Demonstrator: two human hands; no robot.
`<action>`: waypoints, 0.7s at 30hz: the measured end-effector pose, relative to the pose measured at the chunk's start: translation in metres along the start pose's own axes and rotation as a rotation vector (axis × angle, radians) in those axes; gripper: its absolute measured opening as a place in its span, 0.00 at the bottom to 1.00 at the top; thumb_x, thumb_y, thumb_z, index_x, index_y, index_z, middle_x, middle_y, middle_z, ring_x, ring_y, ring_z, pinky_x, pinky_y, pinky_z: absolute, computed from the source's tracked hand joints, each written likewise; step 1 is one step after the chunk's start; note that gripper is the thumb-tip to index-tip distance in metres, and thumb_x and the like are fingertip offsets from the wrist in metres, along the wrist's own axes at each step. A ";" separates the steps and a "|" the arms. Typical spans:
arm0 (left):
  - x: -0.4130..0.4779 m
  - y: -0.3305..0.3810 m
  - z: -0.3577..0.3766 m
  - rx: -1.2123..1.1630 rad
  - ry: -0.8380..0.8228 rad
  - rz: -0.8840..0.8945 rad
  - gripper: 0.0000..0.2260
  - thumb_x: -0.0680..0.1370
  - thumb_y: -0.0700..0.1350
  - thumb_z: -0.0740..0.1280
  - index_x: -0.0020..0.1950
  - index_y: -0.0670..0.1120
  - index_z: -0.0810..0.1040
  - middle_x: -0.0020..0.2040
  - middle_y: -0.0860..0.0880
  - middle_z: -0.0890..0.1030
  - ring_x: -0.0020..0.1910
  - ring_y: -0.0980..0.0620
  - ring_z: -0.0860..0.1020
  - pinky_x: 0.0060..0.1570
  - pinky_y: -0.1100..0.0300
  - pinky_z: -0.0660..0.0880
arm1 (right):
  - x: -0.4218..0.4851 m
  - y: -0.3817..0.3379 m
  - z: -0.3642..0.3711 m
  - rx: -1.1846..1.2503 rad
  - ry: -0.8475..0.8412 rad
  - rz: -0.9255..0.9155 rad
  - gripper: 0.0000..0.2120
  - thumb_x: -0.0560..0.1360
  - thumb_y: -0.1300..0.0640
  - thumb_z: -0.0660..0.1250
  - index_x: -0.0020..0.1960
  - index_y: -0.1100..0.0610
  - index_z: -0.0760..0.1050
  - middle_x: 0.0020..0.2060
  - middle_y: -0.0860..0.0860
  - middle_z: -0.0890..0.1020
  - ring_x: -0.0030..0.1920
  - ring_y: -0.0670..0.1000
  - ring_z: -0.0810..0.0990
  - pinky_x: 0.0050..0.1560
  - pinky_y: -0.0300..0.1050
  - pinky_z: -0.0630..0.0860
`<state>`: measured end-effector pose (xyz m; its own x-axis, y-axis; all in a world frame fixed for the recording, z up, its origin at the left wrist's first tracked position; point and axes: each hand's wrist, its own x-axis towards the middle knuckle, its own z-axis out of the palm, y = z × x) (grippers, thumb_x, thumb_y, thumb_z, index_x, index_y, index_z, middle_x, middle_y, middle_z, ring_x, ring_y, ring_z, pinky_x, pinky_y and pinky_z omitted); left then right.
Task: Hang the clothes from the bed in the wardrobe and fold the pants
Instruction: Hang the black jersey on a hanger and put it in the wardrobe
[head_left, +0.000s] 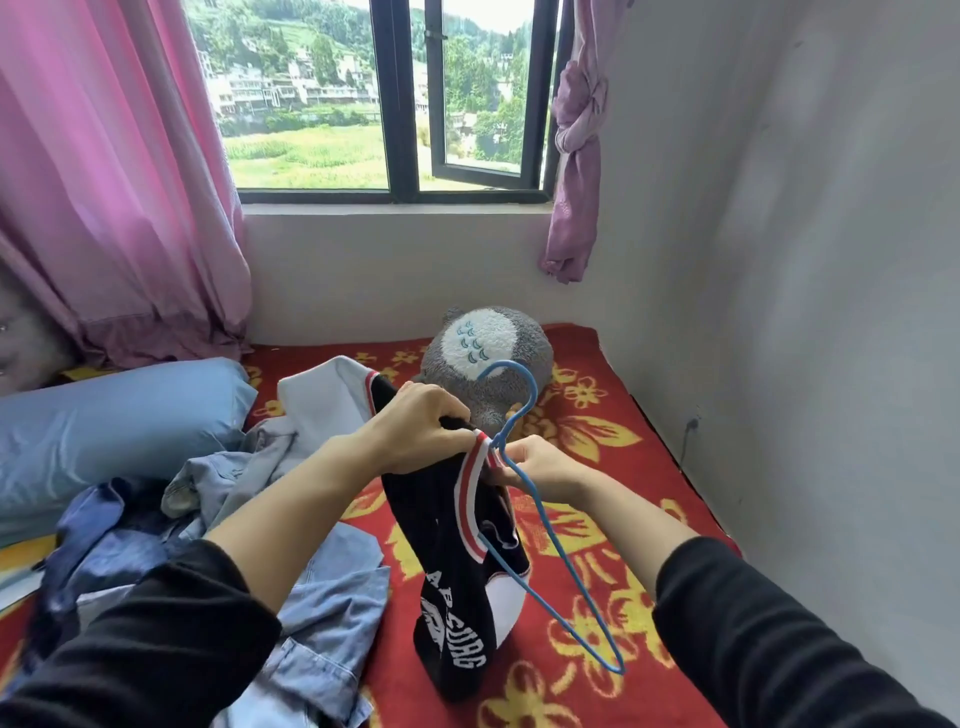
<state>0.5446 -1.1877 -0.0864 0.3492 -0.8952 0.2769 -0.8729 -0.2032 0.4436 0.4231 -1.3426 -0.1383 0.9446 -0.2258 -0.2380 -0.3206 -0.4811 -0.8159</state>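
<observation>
Jersey, black with red/white trim, held up over the bed, centre frame. Long axis near vertical: collar at the top between the hands, hem down on the red floral blanket, white lettering near the bottom.

Hanger, blue wire. The hook points up and away, toward the plush. The body runs down and right, long axis diagonal, with the far tip low on the right, clear of the jersey. One shoulder wire sits in the collar opening; how far in, can't tell.

Left hand: fingers curled, gripping bunched black fabric at the collar/shoulder.

Right hand: fingers curled, pinching the hanger wire just below the neck twist, right against the collar trim. Can't tell whether it also grips the fabric.

Both sleeves are black.

Rest: clothes pile on the bed left of the jersey, with denim shirts, a dark blue piece and a pale garment behind. Blue pillow is far left.
</observation>
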 end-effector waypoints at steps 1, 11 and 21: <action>0.000 0.002 -0.004 -0.024 0.015 0.021 0.18 0.67 0.54 0.62 0.28 0.41 0.66 0.28 0.41 0.69 0.31 0.47 0.63 0.33 0.50 0.65 | 0.003 0.005 0.001 -0.091 0.062 0.015 0.14 0.75 0.51 0.68 0.33 0.56 0.76 0.33 0.50 0.76 0.37 0.47 0.72 0.39 0.43 0.69; -0.022 -0.042 -0.048 -0.052 0.245 -0.179 0.20 0.71 0.53 0.68 0.24 0.47 0.65 0.23 0.54 0.62 0.26 0.56 0.60 0.29 0.58 0.61 | -0.024 0.074 -0.044 -0.466 0.272 0.497 0.05 0.69 0.55 0.66 0.38 0.57 0.74 0.41 0.57 0.81 0.41 0.57 0.80 0.37 0.40 0.70; -0.039 -0.064 -0.013 0.069 0.440 -0.454 0.21 0.74 0.52 0.67 0.23 0.48 0.67 0.21 0.54 0.71 0.27 0.55 0.71 0.31 0.60 0.63 | -0.025 0.074 -0.049 0.026 0.381 0.527 0.04 0.68 0.68 0.68 0.37 0.62 0.75 0.26 0.57 0.77 0.18 0.49 0.70 0.21 0.36 0.65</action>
<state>0.5913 -1.1352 -0.1147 0.7842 -0.4698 0.4053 -0.6198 -0.5626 0.5472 0.3726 -1.4143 -0.1666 0.5686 -0.7130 -0.4103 -0.7281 -0.2040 -0.6544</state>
